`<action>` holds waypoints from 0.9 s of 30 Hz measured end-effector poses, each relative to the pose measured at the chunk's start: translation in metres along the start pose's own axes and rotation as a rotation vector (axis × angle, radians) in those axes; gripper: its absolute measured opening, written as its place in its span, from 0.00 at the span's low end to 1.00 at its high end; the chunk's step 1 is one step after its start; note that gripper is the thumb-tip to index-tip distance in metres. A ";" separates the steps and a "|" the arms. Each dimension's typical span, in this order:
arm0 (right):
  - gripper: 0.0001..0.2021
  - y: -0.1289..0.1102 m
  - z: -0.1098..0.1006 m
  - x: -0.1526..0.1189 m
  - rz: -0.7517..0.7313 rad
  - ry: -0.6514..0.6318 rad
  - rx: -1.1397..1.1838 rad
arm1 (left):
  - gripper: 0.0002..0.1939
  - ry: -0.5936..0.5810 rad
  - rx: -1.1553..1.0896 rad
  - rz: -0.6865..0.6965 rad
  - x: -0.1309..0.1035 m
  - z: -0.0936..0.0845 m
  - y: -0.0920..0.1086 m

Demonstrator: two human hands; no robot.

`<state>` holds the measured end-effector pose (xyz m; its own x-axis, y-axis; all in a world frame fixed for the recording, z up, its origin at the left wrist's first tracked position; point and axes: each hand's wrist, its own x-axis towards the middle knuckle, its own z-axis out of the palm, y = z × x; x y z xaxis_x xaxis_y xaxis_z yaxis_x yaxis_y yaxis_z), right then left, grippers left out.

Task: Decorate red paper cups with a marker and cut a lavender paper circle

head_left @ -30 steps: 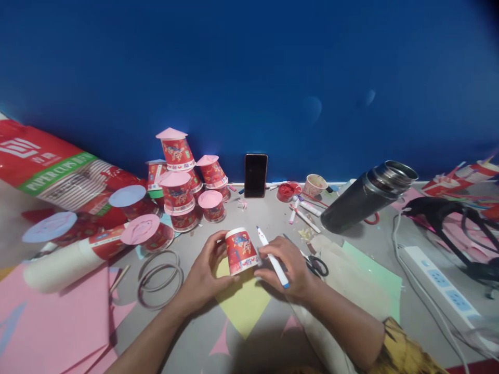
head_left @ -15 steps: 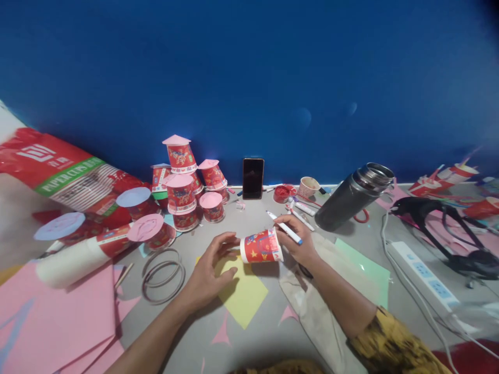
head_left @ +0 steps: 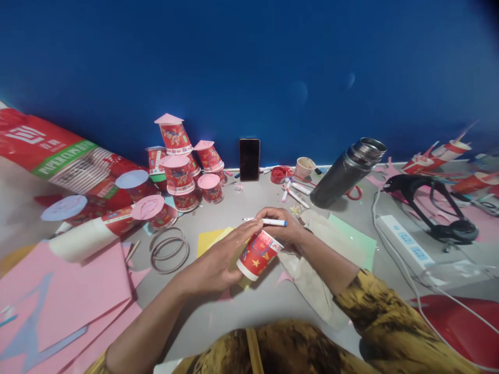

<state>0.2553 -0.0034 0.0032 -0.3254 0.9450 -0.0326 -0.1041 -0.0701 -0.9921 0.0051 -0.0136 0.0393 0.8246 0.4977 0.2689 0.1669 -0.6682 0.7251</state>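
A red paper cup (head_left: 259,256) with a white rim and printed stars is tilted in front of me. My left hand (head_left: 222,254) is closed round its left side, with the thumb low by the base rim and the fingers over the top. Behind the cup, my right hand (head_left: 284,228) grips a white marker pen (head_left: 274,222) with a blue end. The marker lies nearly level, its tip pointing left beside my left fingers. Some right fingertips are hidden behind the cup. Yellow paper (head_left: 208,240) lies on the table under my left hand.
Paper cups with pink lids (head_left: 177,176) are stacked at the back left, near a paper cup bag (head_left: 66,156). A phone (head_left: 249,160) leans on the blue wall. To the right stand a dark flask (head_left: 343,176), a power strip (head_left: 407,246) and a black strap (head_left: 432,208).
My left hand has moved right and taken hold of the cup, which is now tilted more upright. My right hand has shifted left, turning the marker nearly level. The view has tipped downward.
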 end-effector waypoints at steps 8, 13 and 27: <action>0.12 -0.010 0.004 -0.014 -0.319 0.505 -0.255 | 0.47 0.260 -0.010 -0.264 -0.007 0.003 -0.007; 0.03 -0.020 0.035 -0.047 -0.587 0.545 -0.411 | 0.45 0.337 -0.013 -0.253 -0.007 0.007 -0.024; 0.05 -0.005 0.051 -0.039 -0.740 0.328 -0.707 | 0.43 0.304 -0.009 -0.268 -0.008 0.018 -0.039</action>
<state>0.2211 -0.0564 0.0152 -0.1258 0.7236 0.6787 0.4299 0.6563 -0.6200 0.0022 -0.0018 -0.0023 0.5549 0.7952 0.2442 0.3480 -0.4886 0.8001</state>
